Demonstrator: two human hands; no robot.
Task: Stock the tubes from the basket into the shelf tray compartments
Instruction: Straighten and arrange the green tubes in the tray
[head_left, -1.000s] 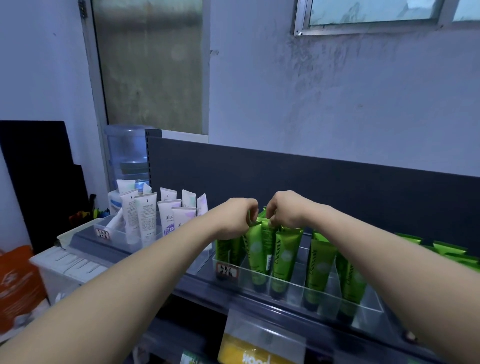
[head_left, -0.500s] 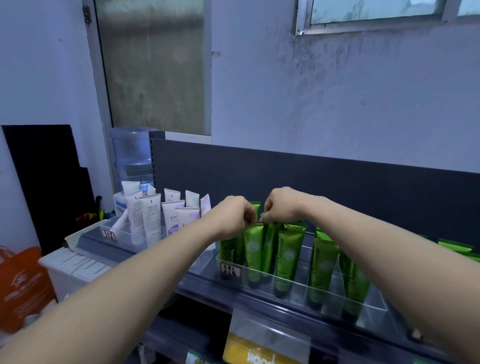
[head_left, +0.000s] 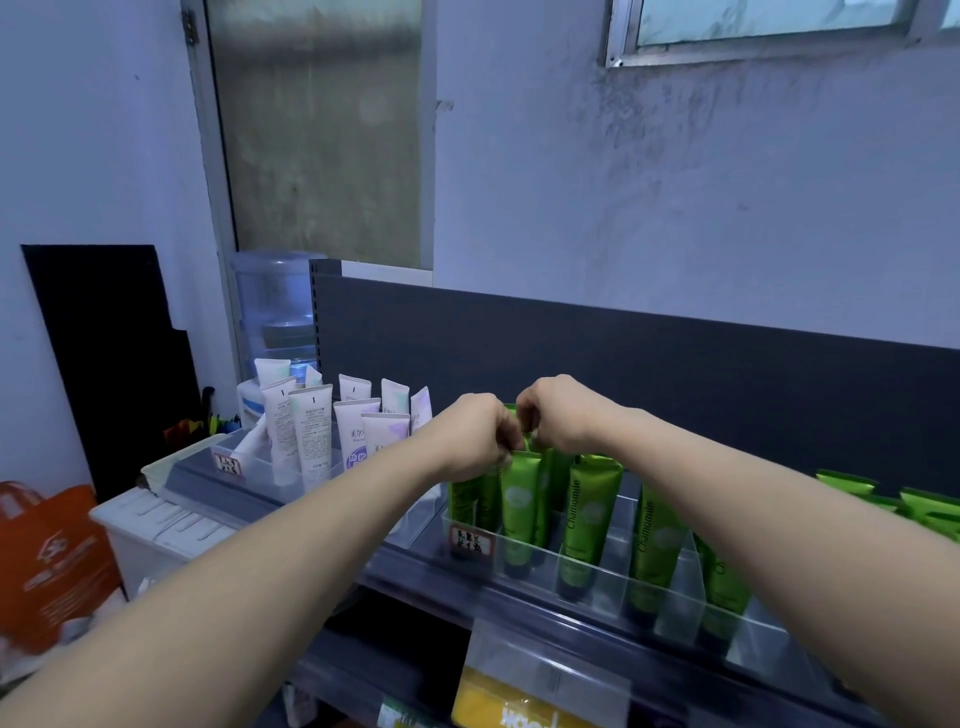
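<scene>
Dim, bluish light falls from the window (head_left: 769, 21) at upper right (edges bow with wide-angle distortion); lower left corner blurs.

Green tubes (head_left: 519, 506) upright in clear tray (head_left: 613, 582)

Shelf (head_left: 405, 569), green-tube tray (head_left: 675, 626), white-tube tray (head_left: 260, 470)
</scene>
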